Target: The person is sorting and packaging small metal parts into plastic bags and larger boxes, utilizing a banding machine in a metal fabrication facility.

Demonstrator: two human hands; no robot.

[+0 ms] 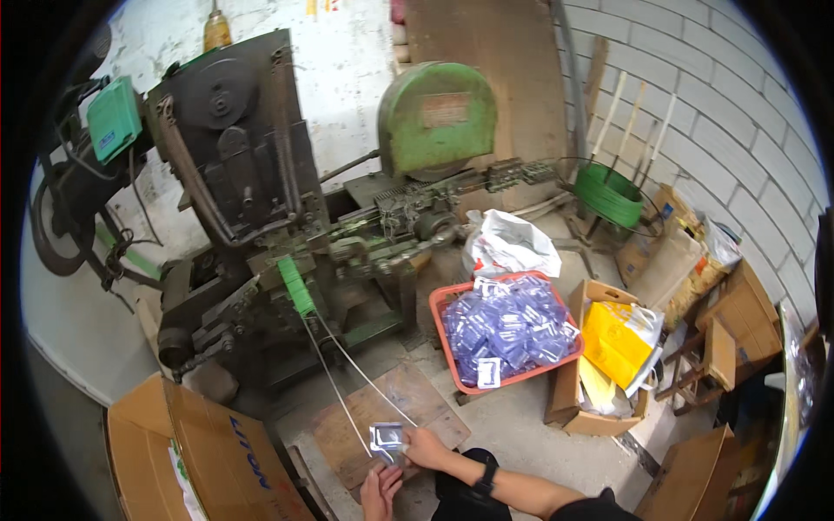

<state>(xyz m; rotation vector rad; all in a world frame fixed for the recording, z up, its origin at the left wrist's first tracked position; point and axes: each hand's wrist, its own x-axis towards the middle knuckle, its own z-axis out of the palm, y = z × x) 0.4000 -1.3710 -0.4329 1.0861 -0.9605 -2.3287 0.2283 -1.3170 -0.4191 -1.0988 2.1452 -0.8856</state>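
A small clear plastic packet point(387, 436) with a dark, white-framed front is held over the wooden board low in the view. My right hand point(427, 450) pinches its right side between thumb and fingers. Below it, my left hand point(380, 491) has its fingers closed at the packet's lower end. Two pale thin rails point(340, 395) run from a green strip point(296, 285) on the machine down to the packet and my hands. Under them lies the worn wooden board point(347, 417). A dark band circles my right wrist.
A dark, greasy machine point(373, 226) with a green round guard point(439, 117) stands ahead. To the right are a red basket point(439, 326) heaped with similar packets, a white sack point(512, 243), an open carton point(566, 404) and a green wire coil point(608, 195). A large carton point(217, 443) stands left.
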